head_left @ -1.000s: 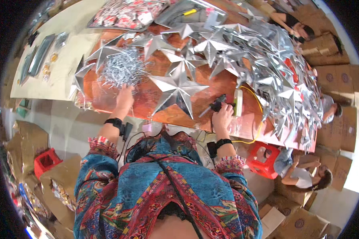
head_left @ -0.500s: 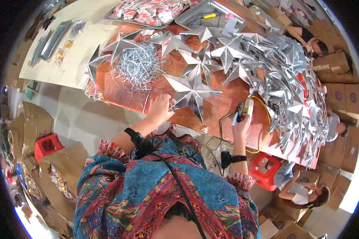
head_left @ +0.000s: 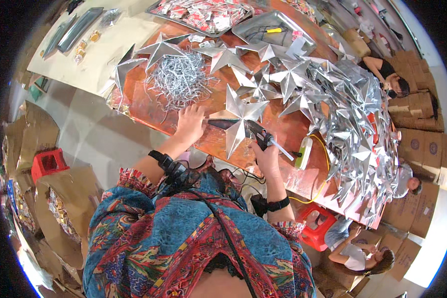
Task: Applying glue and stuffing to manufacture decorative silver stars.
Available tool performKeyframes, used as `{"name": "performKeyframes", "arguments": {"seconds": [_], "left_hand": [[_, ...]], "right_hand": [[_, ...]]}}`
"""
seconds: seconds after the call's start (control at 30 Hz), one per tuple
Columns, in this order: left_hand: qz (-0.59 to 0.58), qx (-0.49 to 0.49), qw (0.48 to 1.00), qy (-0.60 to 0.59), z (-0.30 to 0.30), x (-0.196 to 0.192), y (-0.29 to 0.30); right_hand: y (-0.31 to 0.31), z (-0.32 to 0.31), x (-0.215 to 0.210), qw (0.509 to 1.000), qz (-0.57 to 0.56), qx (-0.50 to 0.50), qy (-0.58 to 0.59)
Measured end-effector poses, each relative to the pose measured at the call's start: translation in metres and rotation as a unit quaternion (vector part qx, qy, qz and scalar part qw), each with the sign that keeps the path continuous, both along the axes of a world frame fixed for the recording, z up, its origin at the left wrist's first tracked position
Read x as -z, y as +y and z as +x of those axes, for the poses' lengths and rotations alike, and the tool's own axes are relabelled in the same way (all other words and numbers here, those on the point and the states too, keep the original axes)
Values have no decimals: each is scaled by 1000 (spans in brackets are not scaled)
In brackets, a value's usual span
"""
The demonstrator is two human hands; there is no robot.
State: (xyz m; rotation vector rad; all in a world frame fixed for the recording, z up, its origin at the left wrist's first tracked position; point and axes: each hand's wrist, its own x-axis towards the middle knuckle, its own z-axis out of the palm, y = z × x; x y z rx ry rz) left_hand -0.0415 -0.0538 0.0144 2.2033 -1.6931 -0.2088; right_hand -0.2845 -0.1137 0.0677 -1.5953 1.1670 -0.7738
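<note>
A five-pointed silver star [head_left: 242,110] lies near the table's front edge, one point toward my left hand [head_left: 190,122]. That hand is closed at this point, though its fingertips are partly hidden. My right hand [head_left: 268,160] is closed around a dark glue gun [head_left: 260,134], with a pale glue stick jutting from its back end. The gun's front is at the star, partly covered by it. Just beyond my left hand lies a tangled heap of silver tinsel strands [head_left: 180,77].
Many silver stars [head_left: 355,129] are piled on the right. A white power strip [head_left: 304,153] with a yellow cord lies beside my right hand. At the back are a metal tray [head_left: 243,31] and a heap of red-and-white packets [head_left: 203,15]. Red stools [head_left: 317,226] and two co-workers are nearby.
My right hand has moved left from beside the power strip, bringing the glue gun to the star. The star has turned, with my left hand still at its edge.
</note>
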Motion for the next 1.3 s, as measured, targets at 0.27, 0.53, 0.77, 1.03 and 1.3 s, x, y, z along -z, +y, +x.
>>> {"name": "performKeyframes", "arguments": {"seconds": [0.27, 0.53, 0.77, 1.03, 1.3], "left_hand": [[-12, -45, 998, 33, 9, 7, 13], [-39, -55, 997, 24, 15, 16, 17], [5, -58, 997, 43, 15, 16, 19], [2, -53, 997, 47, 13, 16, 20], [5, -59, 997, 52, 11, 14, 24]], "right_hand": [[-7, -9, 27, 999, -9, -17, 31], [-10, -6, 33, 998, -33, -13, 60], [-6, -6, 23, 996, 13, -20, 89], [-6, -4, 25, 997, -28, -26, 70], [-5, -3, 18, 991, -103, -28, 85]]}}
